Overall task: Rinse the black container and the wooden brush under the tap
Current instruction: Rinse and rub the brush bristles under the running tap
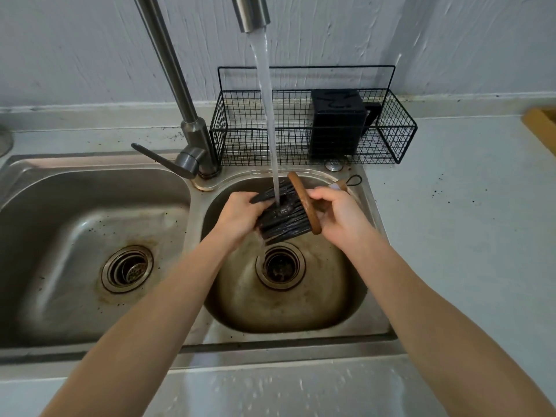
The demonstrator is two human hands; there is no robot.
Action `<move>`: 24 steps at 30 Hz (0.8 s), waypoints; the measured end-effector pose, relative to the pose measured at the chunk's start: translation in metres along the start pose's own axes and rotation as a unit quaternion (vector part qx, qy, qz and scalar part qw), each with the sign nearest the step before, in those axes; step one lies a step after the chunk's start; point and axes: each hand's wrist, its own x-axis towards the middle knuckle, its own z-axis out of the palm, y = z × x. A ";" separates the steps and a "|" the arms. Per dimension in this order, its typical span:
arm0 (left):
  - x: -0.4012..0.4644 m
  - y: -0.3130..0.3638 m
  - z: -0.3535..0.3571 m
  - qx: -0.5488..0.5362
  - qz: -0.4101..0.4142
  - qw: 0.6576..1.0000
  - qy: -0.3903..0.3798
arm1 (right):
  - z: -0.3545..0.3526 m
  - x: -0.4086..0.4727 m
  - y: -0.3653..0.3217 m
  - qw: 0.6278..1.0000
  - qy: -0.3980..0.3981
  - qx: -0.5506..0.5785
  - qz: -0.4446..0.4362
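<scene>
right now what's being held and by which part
The wooden brush: the right hand grips its wooden handle side, and the left hand holds the dark bristles under the water.

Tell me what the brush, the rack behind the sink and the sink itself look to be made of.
Brush: brown wooden back with visible grain, dark wet bristles, fibre unclear.
Rack: thin wire grid, matte black, probably coated metal.
Sink: dull grey reflective sheet, likely stainless steel, stained brown.

A pale, speckled countertop (451, 206) is carrying a double-basin steel sink (192, 200). A black wire rack (400, 127) is sitting behind the basins, holding a black container (337, 121).
</scene>
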 end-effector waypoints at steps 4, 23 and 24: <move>-0.002 -0.003 -0.004 -0.079 0.021 0.995 -0.056 | -0.001 0.003 0.000 1.000 0.008 -0.004 -0.005; -0.011 -0.008 0.012 -0.353 -0.078 0.926 -0.110 | 0.007 0.004 0.006 0.990 0.087 0.085 -0.069; -0.012 -0.008 0.014 -0.336 -0.081 0.935 -0.078 | 0.008 0.003 0.007 0.991 0.082 0.085 -0.069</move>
